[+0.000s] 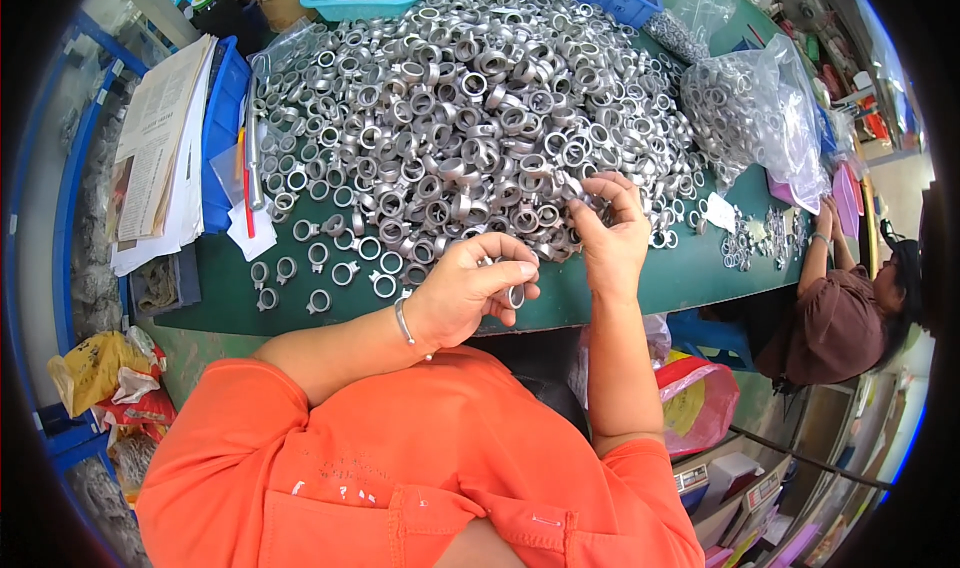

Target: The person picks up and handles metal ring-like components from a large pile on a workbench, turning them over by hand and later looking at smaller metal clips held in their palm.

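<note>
At the near edge of the table (pixel 700 278) in the head view, the left hand (pixel 455 283) holds a ring (pixel 516 297) clamped between thumb and fingers, while the right hand (pixel 615 248) reaches into the pile (pixel 470 118), fingertips close together, whether on another ring I cannot tell. Picking rings singly seems the step, the next move calling for a clean lift; bare table flanks the pile's front, its edge close by the left hand.
</note>
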A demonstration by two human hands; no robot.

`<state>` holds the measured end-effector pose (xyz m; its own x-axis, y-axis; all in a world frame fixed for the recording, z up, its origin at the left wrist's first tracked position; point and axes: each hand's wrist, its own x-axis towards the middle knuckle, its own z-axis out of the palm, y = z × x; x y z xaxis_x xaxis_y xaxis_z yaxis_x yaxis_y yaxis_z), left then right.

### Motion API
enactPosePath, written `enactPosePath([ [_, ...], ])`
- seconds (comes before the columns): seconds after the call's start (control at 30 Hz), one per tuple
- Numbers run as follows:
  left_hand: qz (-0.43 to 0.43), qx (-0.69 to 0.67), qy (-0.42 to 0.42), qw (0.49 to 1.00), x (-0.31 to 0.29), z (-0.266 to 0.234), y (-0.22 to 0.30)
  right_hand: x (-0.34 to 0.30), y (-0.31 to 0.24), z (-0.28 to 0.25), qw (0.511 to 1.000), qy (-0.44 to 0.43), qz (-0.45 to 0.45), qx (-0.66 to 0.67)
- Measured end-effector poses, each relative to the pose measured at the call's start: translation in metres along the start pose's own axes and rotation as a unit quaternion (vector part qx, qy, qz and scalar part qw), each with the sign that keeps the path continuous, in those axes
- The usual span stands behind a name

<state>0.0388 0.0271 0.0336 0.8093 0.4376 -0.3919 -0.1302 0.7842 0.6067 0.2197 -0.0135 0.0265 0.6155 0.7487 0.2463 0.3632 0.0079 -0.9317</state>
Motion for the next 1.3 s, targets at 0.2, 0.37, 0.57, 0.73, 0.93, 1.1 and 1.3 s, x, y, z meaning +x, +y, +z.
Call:
enactPosePath([
  [0.2, -0.004, 0.007, 0.003, 1.0, 0.002, 0.002, 0.002, -0.006, 0.004, -0.007, 0.993, 0.033, -0.064, 0.088],
  [0.37, -0.007, 0.024, 0.005, 1.0, 0.004, 0.003, 0.002, -0.019, -0.004, -0.021, 0.97, 0.022, 0.009, 0.24],
  [0.57, 0.032, 0.088, -0.014, 0.995, 0.004, 0.004, 0.001, -0.052, -0.017, -0.027, 0.959, -0.112, 0.003, 0.261],
  [0.73, 0.125, 0.199, -0.018, 0.972, 0.002, 0.013, 0.005, -0.063, -0.012, -0.024, 0.971, -0.142, -0.182, 0.058],
  [0.93, 0.277, 0.348, -0.02, 0.896, 0.003, 0.004, 0.0, -0.062, -0.018, -0.015, 0.971, -0.081, -0.04, 0.223],
  [1.1, 0.289, 0.401, -0.018, 0.869, 0.001, 0.005, -0.002, -0.06, -0.012, -0.025, 0.924, -0.201, 0.128, 0.298],
  [1.3, 0.24, 0.296, 0.07, 0.922, -0.002, 0.005, -0.003, -0.067, -0.014, -0.012, 0.914, -0.128, -0.018, 0.384],
])
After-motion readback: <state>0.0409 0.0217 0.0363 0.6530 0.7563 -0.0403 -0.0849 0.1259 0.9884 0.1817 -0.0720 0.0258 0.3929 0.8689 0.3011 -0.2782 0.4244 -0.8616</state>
